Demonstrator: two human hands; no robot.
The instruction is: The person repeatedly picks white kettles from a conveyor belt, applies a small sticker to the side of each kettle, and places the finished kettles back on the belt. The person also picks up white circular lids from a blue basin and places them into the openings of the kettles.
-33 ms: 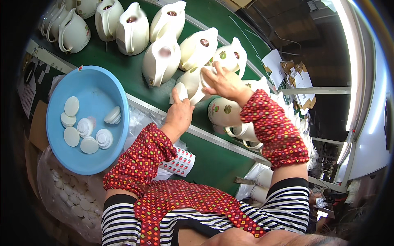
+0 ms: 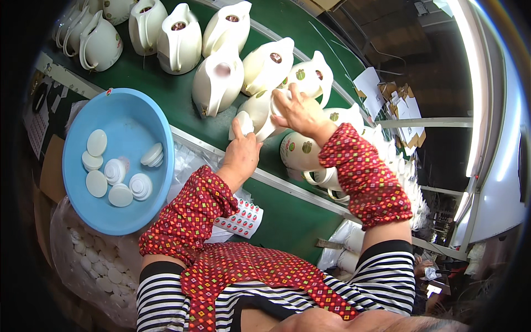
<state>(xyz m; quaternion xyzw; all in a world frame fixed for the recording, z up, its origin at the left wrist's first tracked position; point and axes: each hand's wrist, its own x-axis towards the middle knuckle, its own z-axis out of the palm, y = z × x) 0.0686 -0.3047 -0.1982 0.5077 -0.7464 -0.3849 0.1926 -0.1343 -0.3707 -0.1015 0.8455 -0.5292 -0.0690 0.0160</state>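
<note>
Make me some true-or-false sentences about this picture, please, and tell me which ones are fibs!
1. The big round basin is blue. True.
2. The basin is full of red apples. False: it holds round white lids.
3. The right hand is on a cream jug. True.
4. The left hand is inside the basin. False: the left hand is touching a white piece at that jug.
5. A sheet of stickers lies near the left sleeve. True.
6. That sleeve is plain blue. False: it is red with a colourful pattern.
</note>
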